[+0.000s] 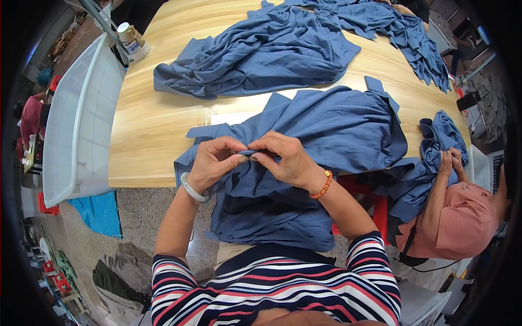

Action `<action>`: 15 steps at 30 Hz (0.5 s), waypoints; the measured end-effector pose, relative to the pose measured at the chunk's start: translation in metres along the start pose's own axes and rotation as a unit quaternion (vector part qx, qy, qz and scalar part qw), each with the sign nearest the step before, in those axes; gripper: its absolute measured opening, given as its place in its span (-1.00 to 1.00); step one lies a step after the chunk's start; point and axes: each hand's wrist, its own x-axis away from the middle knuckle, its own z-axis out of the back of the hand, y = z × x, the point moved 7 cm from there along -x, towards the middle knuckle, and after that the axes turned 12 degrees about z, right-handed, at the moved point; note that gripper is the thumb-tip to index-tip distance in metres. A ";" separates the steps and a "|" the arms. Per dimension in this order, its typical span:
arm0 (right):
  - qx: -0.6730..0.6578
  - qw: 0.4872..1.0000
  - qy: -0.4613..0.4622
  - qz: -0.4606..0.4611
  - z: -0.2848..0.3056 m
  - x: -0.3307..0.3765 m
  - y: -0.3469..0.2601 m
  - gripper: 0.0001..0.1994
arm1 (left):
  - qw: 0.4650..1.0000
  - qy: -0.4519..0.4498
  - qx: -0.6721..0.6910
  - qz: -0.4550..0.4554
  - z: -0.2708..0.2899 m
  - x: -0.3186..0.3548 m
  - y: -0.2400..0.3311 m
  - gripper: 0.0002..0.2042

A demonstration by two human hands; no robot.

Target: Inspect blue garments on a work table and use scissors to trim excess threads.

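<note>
A blue garment (331, 130) lies over the near edge of the wooden table (147, 136) and hangs down into my lap. Both hands pinch a small fold of its cloth between thumb and fingers at the table edge. My left hand (215, 162), with a pale bangle on the wrist, grips the fold from the left. My right hand (285, 157), with an orange bead bracelet, grips it from the right, fingertips almost touching the left hand's.
A pile of blue garments (255, 51) lies farther back on the table, more (402, 32) at the far right. A white plastic bin (81, 119) stands left. A person in a pink cap (462, 223) handles blue cloth at the right. A spool (130, 38) sits at the back left.
</note>
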 end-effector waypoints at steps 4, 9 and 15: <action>0.017 1.000 -0.021 0.009 -0.001 0.002 0.003 -0.86 | 0.999 0.022 -0.043 0.001 -0.001 0.000 0.003 -0.88; 0.068 0.997 0.035 -0.007 0.006 0.004 -0.001 -0.92 | 0.984 0.096 -0.144 -0.038 -0.006 -0.001 0.011 -0.91; 0.063 0.994 0.079 -0.044 -0.003 0.005 0.004 -0.93 | 0.958 0.180 -0.198 -0.102 -0.003 0.007 0.013 -0.93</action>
